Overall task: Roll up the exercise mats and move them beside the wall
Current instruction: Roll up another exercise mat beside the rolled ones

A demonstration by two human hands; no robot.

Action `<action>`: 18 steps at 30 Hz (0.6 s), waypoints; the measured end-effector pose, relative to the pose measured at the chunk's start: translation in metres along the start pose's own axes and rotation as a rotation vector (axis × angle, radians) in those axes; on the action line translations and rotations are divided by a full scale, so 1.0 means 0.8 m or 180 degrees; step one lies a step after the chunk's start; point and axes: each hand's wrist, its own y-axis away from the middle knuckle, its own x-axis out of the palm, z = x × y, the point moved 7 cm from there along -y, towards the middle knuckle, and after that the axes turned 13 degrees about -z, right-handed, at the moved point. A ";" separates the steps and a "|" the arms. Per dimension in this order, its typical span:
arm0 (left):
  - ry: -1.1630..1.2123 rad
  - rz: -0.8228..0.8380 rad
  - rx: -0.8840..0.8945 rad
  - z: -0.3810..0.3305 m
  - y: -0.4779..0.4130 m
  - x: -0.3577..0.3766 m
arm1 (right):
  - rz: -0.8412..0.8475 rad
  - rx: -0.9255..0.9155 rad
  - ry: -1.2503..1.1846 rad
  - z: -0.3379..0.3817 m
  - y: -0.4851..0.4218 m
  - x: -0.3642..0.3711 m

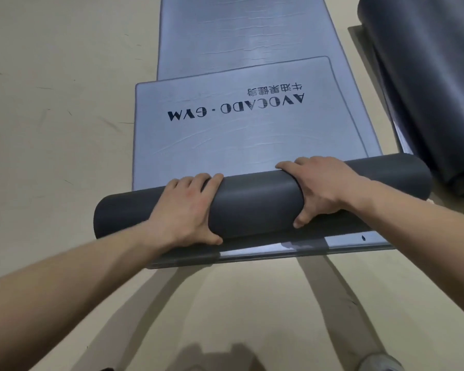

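Left hand (188, 207) and right hand (322, 191) both grip the mat roll (257, 200), fingers curled over the top, thumbs on the near side. Unrolled sheet (239, 137) starts right at the fingertips. Looks like soft, light, springy foam. A wider hold should stop it telescoping.

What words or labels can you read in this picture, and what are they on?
"AVOCADO · GYM": large black print on the flat part of the grey-blue foam exercise mat, upside down to the camera.
"牛油果健身": smaller black characters next to it on that mat, also upside down.
Nothing else bears readable text.
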 end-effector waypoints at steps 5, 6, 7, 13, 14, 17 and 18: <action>0.0187 0.0266 -0.0068 0.018 -0.034 -0.003 | -0.1272 -0.0148 0.0547 0.016 0.029 0.022; -0.0096 0.0060 -0.0069 0.011 -0.023 0.002 | -0.1287 -0.0196 0.0565 0.013 0.023 0.021; -0.0362 -0.0146 -0.0070 0.004 -0.011 0.007 | -0.1249 -0.0240 0.0589 0.010 0.017 0.018; 0.0032 0.0300 0.0066 0.027 -0.040 -0.007 | -0.0198 -0.0283 0.0280 0.002 -0.024 -0.010; 0.0147 0.0532 0.0107 0.027 -0.036 -0.002 | -0.0041 -0.0257 0.0152 0.005 -0.019 -0.004; 0.0343 0.1032 0.0139 0.030 -0.024 0.016 | -0.0287 -0.0125 0.0177 0.023 0.026 0.029; 0.0379 0.1077 0.0137 0.032 -0.026 0.018 | -0.0473 -0.0090 0.0264 0.029 0.042 0.039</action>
